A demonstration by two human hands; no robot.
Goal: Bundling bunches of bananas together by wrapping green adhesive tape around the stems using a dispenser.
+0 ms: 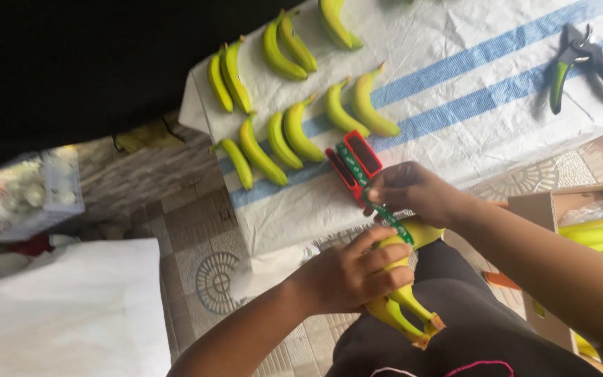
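Note:
My left hand (350, 276) grips a pair of yellow-green bananas (403, 311) over my lap, their cut stems pointing down to the right. My right hand (413, 192) holds a red tape dispenser (354, 164), and a strip of green tape (389, 218) runs from it onto the bananas. Both hands meet just below the edge of a white cloth with blue stripes (483, 77).
Several pairs and bunches of green bananas (284, 136) lie in rows on the cloth. Green-handled pruning shears (581, 59) rest at its far right. A cardboard box (539, 209) with more bananas stands at the right. A white sheet (64, 307) lies on the patterned floor at lower left.

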